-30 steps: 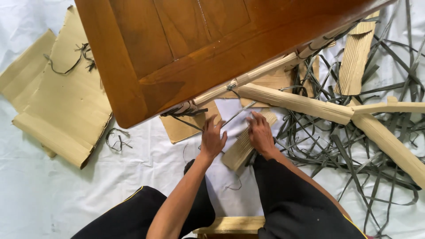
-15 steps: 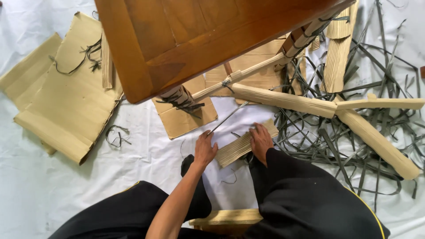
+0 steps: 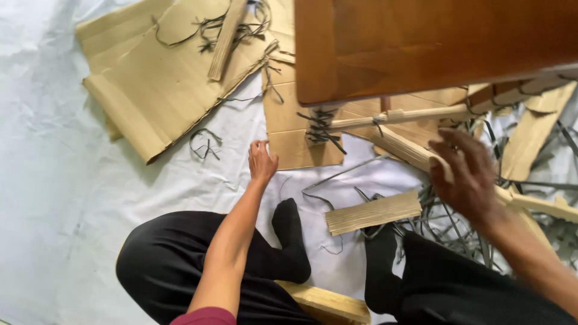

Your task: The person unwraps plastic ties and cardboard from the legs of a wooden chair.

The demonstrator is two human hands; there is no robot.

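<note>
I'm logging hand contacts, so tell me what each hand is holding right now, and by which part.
Left hand holds nothing; its fingertips rest at the cardboard sheet edge. Right hand lies over a paper-wrapped wooden leg; motion blur hides any grip.

I see even, soft daylight and no hard glare on the white sheet (image 3: 72,198). My right hand (image 3: 466,174) is smeared by motion blur; the left hand (image 3: 262,161) looks sharper. The brown wooden panel (image 3: 433,42) throws a faint shadow beneath.
</note>
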